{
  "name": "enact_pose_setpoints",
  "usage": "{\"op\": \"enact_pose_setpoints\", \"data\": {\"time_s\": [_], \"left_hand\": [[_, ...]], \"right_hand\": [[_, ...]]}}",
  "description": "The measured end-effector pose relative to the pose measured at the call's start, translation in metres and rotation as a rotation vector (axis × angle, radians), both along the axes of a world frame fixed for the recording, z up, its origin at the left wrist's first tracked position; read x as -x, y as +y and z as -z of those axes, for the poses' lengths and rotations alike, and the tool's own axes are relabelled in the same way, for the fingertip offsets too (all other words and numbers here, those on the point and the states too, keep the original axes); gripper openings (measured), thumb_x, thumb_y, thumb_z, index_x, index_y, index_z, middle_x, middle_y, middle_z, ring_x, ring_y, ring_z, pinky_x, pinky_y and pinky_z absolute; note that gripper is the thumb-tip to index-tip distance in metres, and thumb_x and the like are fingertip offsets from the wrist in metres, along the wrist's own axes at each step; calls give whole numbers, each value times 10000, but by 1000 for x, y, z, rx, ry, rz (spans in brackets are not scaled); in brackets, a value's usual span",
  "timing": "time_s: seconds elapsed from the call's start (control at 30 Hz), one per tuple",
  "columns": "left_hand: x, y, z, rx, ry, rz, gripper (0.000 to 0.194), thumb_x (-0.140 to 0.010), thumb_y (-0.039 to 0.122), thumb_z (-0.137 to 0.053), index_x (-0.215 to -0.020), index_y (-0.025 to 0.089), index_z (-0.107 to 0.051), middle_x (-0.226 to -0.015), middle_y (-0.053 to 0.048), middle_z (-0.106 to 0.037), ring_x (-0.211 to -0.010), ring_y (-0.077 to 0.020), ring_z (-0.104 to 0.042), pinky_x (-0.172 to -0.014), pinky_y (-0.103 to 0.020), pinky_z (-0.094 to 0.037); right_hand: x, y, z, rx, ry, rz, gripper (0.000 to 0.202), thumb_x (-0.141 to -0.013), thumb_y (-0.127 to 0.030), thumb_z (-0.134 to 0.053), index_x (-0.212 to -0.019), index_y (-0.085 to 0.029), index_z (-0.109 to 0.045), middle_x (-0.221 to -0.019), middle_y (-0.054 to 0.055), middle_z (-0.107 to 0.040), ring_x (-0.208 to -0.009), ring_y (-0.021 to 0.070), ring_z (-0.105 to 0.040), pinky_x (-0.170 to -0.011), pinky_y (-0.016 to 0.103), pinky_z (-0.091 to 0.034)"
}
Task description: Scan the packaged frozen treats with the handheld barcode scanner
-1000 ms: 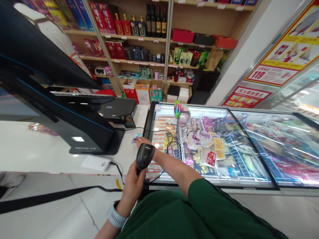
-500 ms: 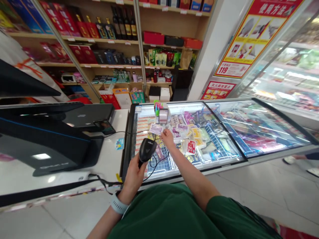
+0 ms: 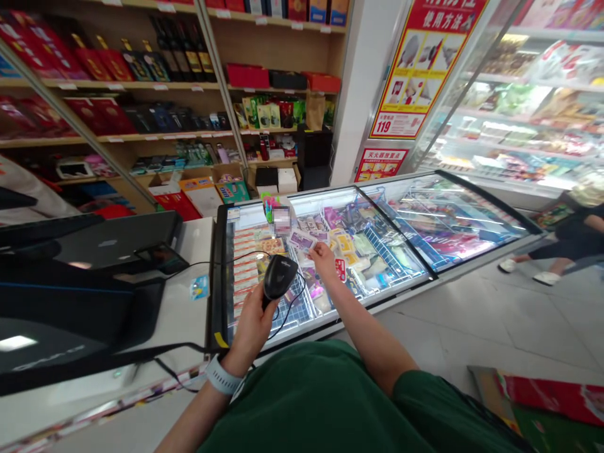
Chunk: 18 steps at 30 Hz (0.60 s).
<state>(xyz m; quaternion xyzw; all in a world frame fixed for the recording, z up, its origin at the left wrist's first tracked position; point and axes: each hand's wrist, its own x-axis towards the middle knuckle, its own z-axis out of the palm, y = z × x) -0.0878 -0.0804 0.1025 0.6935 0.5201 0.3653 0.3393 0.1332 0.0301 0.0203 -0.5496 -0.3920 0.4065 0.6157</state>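
Observation:
My left hand (image 3: 253, 322) is closed around the handle of a black barcode scanner (image 3: 279, 277), its head raised above the glass of a chest freezer (image 3: 219, 270). A thin black cable hangs from the scanner in a loop. My right hand (image 3: 323, 257), fingers pinched, holds the edge of a flat purple-and-white printed piece (image 3: 301, 240) just beyond the scanner. Whether it is a paper note or a small packet I cannot tell. Beneath the glass lie several bagged goods, among them a red packet (image 3: 340, 270) near my right wrist.
To the left, a black checkout machine (image 3: 70, 302) stands on a white counter (image 3: 186, 321) with a blue card (image 3: 199, 287). A colourful item (image 3: 270, 206) sits at the freezer's far edge. Stocked shelves (image 3: 141, 85) line the back. A person (image 3: 573, 236) is at the far right.
The view has swung to the right. My right hand and the printed piece have shifted right over the freezer. My left hand still holds the scanner, nearly level as before.

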Motion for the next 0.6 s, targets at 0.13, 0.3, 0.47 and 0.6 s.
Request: {"op": "enact_pose_setpoints", "data": {"time_s": [0.13, 0.3, 0.47, 0.6], "left_hand": [[-2, 1, -6, 8, 21, 0, 403, -868, 356, -516, -1218, 156, -541, -1132, -122, -651, -1052, -270, -598, -931, -402, -453], [1, 1, -7, 2, 40, -22, 419, -868, 355, -520, -1235, 152, -532, -1145, -123, -641, -1065, -274, -583, -946, -413, -438], [5, 3, -3, -9, 13, -19, 431, -871, 351, -514, -1258, 160, -519, -1154, -120, -636, -1100, -275, -572, -960, -407, -432], [7, 6, -4, -1, 13, -14, 428, -871, 348, -508, -1252, 153, -519, -1132, -125, -637, -1092, -273, -576, -962, -404, -434]], "right_hand": [[4, 1, 1, -6, 26, -1, 251, -694, -332, -624, -883, -177, -565, -810, 25, -667, -755, 164, -642, -758, 341, -550], [9, 4, 2, -15, 49, -24, 252, -682, -324, -633, -877, -181, -562, -840, 29, -678, -775, 166, -641, -753, 333, -545], [13, 5, 1, -6, 45, -28, 253, -695, -319, -632, -895, -177, -573, -858, 37, -684, -799, 172, -646, -768, 344, -544], [15, 6, 0, 5, 42, -30, 278, -695, -327, -637, -920, -175, -575, -862, 36, -685, -802, 175, -647, -768, 350, -547]]}}
